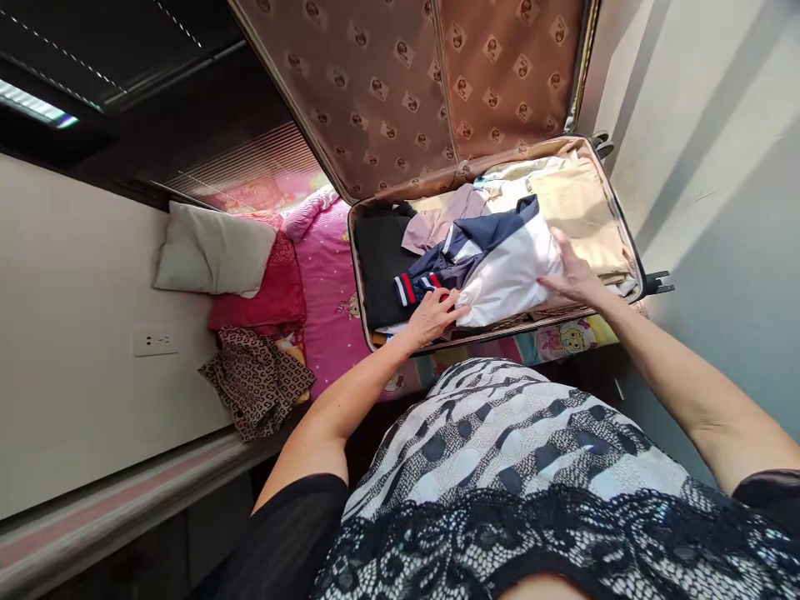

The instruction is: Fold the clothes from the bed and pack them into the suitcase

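A navy and white jacket (506, 267) with red, white and navy striped cuffs lies folded on the clothes inside an open suitcase (450, 154). My left hand (434, 317) is closed on the jacket's lower left edge, near the cuffs. On the right side, my right hand (572, 271) grips the white part between thumb and fingers. Beneath and behind the jacket are a mauve garment (441, 218), a black garment (382, 267) on the left and folded beige clothes (581, 212) on the right. The jacket covers part of this layer.
The suitcase's brown patterned lid stands raised at the back. A pink bedsheet (328, 275) lies underneath. To the left are a pale pillow (216, 250), a red cloth (284, 283) and a leopard-print garment (256, 379). A wall (725, 208) rises close on the right.
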`<action>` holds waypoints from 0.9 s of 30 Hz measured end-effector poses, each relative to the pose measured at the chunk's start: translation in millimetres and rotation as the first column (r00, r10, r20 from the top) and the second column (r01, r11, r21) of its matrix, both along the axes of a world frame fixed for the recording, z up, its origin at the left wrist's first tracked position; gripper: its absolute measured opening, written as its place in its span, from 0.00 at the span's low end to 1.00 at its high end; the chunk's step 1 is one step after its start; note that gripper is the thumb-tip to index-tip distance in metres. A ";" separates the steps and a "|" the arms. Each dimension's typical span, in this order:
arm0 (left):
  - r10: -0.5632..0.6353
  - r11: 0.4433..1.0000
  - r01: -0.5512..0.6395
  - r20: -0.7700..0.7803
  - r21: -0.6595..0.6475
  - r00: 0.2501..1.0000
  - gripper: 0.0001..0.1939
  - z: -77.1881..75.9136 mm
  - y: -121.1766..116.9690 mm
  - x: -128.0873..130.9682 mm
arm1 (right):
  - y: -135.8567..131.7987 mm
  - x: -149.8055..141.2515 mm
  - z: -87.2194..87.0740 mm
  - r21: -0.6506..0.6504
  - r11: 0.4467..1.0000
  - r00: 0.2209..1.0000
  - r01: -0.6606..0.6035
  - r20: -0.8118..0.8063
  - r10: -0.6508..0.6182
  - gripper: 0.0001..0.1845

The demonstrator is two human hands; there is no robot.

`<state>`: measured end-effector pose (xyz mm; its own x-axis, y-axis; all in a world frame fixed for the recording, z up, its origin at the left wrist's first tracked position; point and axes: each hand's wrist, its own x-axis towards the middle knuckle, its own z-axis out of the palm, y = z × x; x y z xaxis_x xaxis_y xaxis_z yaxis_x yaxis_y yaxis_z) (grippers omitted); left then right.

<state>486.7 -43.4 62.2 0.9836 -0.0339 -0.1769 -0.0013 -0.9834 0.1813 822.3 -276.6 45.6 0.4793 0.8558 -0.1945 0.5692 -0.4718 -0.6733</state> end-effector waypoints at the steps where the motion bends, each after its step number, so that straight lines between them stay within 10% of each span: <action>1: 0.011 1.000 -0.011 -0.008 0.000 1.000 0.29 -1.2 -3.1 -1.7 | 0.7 -6.2 -1.2 -0.064 0.997 0.996 -0.042 0.076 0.047 0.54; 7: 0.182 0.981 -0.184 -0.035 -0.058 0.983 0.33 1.9 10.3 28.8 | -23.1 -59.2 12.0 -0.009 0.998 0.883 0.060 0.467 -0.049 0.37; 12: 0.181 0.975 -0.191 -0.091 -0.116 0.979 0.32 5.5 30.8 52.0 | -4.9 -120.1 13.5 -0.242 0.889 0.871 -0.389 0.219 0.441 0.26; 17: 0.171 0.982 -0.177 -0.081 -0.069 0.982 0.35 6.0 19.7 44.6 | 42.4 -153.5 5.9 -0.468 0.776 0.853 -0.423 0.083 0.515 0.20; 23: 0.071 0.997 -0.071 -0.051 0.008 0.996 0.31 11.7 -5.0 25.5 | 17.0 -164.7 6.7 -0.083 0.759 0.712 -0.645 0.294 0.637 0.17; 27: -0.130 0.991 0.125 -0.129 -0.046 0.983 0.20 11.0 -23.9 2.2 | -17.6 -156.8 10.1 0.168 0.763 0.752 -0.624 0.396 0.527 0.20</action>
